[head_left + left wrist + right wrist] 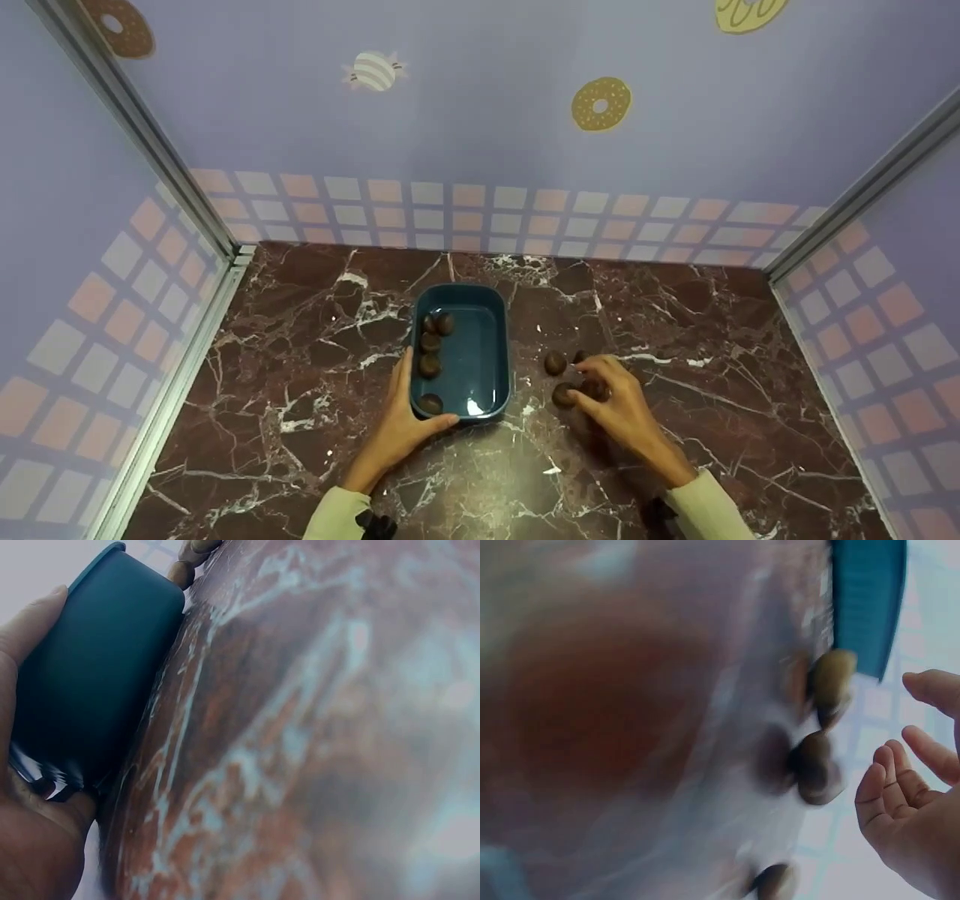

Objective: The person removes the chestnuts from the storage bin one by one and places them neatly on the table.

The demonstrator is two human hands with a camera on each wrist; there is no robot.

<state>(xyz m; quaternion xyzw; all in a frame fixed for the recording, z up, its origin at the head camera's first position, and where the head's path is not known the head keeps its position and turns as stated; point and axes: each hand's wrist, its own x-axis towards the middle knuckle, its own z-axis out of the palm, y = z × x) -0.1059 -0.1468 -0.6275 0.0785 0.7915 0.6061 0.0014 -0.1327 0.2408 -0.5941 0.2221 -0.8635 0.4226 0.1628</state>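
Note:
A deep blue rectangular dish (472, 352) stands on the marble-patterned surface. Several brown chestnuts (430, 366) lie along its left side. My left hand (401, 420) holds the dish's near left corner, fingers along the left wall and thumb at the near rim; the left wrist view shows the dish's outer wall (97, 660) against this hand. To the right of the dish, my right hand (622, 405) hovers over a small group of loose chestnuts (555, 363), thumb and fingers apart. In the right wrist view, the right hand (907, 817) has visible space between its fingertips and the blurred chestnuts (832, 682).
The dark red marble surface (315, 360) has white veins and is bounded by a back wall (487, 135) and side walls with printed squares. Metal corner strips (187, 360) run along the left edge. Dark wrist straps (375, 525) sit at the light sleeves.

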